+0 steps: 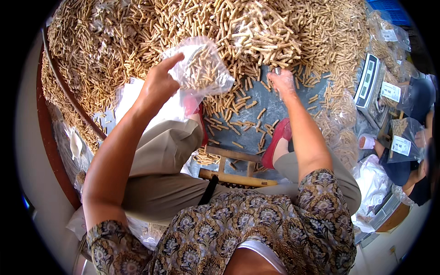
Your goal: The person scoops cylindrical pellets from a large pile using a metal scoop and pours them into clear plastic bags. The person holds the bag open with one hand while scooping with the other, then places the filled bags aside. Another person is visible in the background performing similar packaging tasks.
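Note:
My left hand (160, 80) grips the edge of a clear plastic bag (206, 70), its index finger stretched along the bag's upper side. Short, light-brown stick-like pieces, perhaps cut dried roots, lie inside the bag. My right hand (282, 82) is low at the near edge of a large heap of the same pieces (213, 20), fingers curled. A small shiny metal thing (277, 70) shows at its fingers; whether it is a ring or part of a tool, I cannot tell. White plastic bags (132, 103) lie beneath my left forearm.
Loose pieces lie scattered on the grey floor sheet (251, 120) between my red shoes. A low wooden stool (237, 177) is beneath me. On the right are a digital scale (369, 86), filled labelled bags (390, 91), and another person's hand (420, 137) by a bag. A white scoop (75, 146) lies left.

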The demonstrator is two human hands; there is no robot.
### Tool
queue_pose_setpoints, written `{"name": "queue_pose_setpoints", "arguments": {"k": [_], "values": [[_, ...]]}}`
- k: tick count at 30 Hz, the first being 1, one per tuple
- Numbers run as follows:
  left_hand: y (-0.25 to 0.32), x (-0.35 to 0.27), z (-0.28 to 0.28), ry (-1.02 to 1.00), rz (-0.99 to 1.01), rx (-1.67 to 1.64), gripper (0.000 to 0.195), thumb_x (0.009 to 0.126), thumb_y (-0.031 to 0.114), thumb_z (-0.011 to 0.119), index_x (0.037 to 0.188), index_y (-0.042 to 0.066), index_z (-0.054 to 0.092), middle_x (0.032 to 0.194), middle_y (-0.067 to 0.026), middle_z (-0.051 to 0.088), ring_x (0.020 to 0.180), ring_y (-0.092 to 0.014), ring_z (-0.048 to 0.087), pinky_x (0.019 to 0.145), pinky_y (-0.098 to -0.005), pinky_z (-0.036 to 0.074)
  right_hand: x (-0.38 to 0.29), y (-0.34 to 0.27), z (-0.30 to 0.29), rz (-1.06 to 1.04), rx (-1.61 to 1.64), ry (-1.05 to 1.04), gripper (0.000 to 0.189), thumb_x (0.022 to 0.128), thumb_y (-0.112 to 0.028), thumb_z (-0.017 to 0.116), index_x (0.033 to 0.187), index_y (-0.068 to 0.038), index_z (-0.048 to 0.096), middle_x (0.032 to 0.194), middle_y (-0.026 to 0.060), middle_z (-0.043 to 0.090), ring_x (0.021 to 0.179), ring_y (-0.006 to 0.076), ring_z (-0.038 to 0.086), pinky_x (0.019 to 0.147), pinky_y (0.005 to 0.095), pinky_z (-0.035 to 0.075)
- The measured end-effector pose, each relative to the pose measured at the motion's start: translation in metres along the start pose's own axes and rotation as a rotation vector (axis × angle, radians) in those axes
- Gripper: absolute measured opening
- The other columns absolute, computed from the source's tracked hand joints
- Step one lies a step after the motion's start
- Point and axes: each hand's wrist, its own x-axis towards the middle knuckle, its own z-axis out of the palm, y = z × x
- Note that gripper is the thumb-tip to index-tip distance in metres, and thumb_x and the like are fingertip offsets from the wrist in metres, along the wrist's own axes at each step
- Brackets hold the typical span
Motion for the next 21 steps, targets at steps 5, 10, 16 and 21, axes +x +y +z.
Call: {"name": "queue_pose_setpoints", "arguments": {"k": [5,10,16,21], "values": [[0.003,0.036,0.023,-0.130,0.094,-0.234,0.069,0.061,-0.008,0.044,0.129,-0.003,0.030,0.131,-0.0201,0.033,0.067,-0.015,0.053,0.057,-0.0255,0.044,-0.072,-0.069,-0.071,-0.075,-0.221,-0.091,0.016,0.069,-0.013,0.064,0.079,-0.002,0.057,0.053,0.0025,0.051,0.037,0.0098,0.040,0.034,0.0252,0.032],[0.041,0.028,0.053,-0.240,0.229,-0.425,0.072,0.066,-0.011,0.044,0.133,0.001,0.022,0.131,-0.0215,0.033,0.066,-0.016,0.052,0.059,-0.0269,0.048,-0.131,-0.089,-0.112,-0.106,-0.383,-0.304,0.032,0.067,-0.009,0.064,0.096,0.000,0.055,0.060,0.0026,0.052,0.035,0.0079,0.038,0.032,0.0236,0.031],[0.080,-0.003,0.106,-0.450,0.354,-0.288,0.076,0.059,-0.006,0.043,0.133,0.005,0.028,0.090,-0.0103,0.059,0.065,-0.012,0.053,0.062,-0.0220,0.044,-0.162,-0.080,-0.098,-0.085,-0.606,-0.469,0.034,0.063,-0.017,0.064,0.090,0.002,0.054,0.061,0.0079,0.054,0.041,0.0138,0.047,0.040,0.0280,0.039],[0.060,-0.006,0.159,-0.363,0.702,-0.029,0.072,0.061,-0.010,0.046,0.130,0.009,0.035,0.112,-0.0119,0.053,0.094,-0.018,0.052,0.083,-0.0243,0.040,-0.140,-0.077,-0.083,-0.027,-0.819,-0.409,0.033,0.062,-0.014,0.064,0.088,0.003,0.055,0.050,0.0069,0.049,0.038,0.0145,0.046,0.038,0.0282,0.039]]}}
